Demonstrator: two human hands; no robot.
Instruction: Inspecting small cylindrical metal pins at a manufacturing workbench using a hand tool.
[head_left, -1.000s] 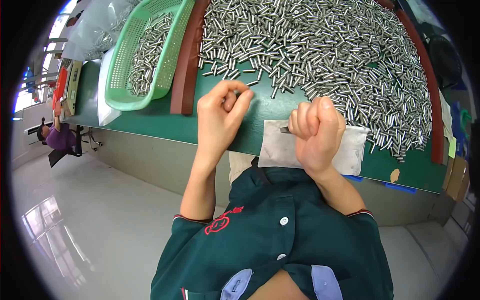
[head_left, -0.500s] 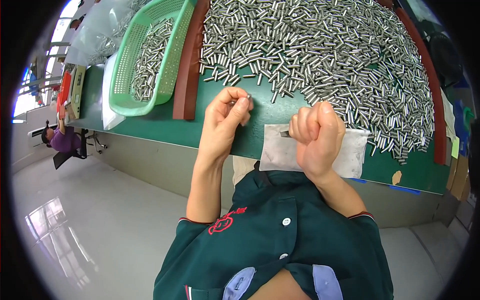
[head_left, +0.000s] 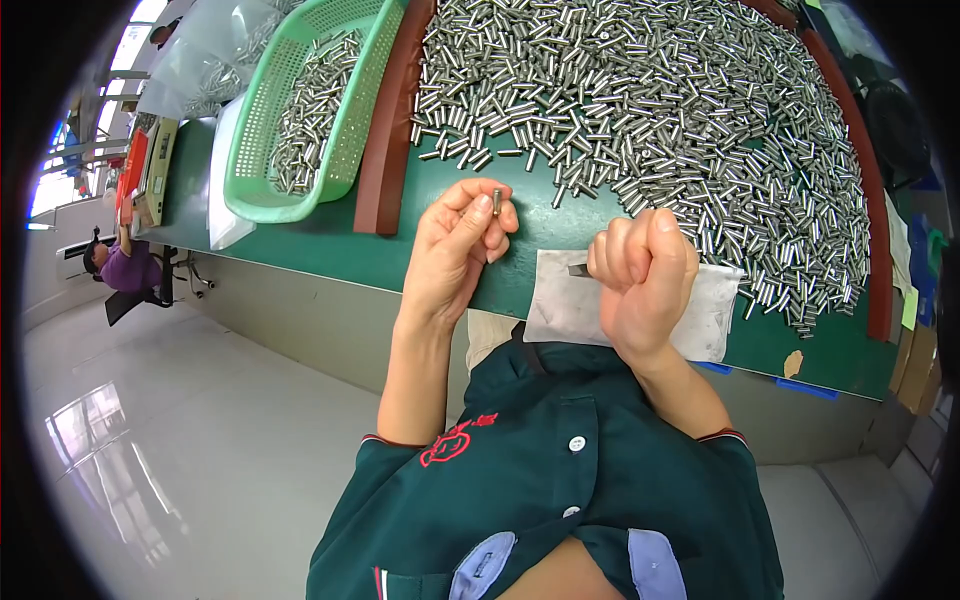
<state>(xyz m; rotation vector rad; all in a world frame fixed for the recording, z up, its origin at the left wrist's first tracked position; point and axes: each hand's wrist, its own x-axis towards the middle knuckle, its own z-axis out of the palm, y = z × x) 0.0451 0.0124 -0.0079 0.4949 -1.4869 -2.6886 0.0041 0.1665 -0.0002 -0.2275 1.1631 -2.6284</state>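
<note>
Left hand (head_left: 455, 250) pinches metal pin (head_left: 497, 199); right hand (head_left: 645, 280) fists dark tool (head_left: 578, 269).

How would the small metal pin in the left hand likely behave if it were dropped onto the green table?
The pin looks like a smooth, shiny cylinder, so it would probably roll and feel slippery. It seems rigid, and light enough for the left hand to pinch in its fingertips.

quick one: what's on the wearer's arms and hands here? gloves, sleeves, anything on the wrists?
No gloves: the left hand and right hand are both bare, and no watch, band or ring shows. The forearms are bare too. The dark green short-sleeved polo shirt has sleeves that end above the elbow in cuffs with a thin red and white trim. It has white buttons, a red embroidered emblem on the person's left chest, and a pale blue collar.
</note>
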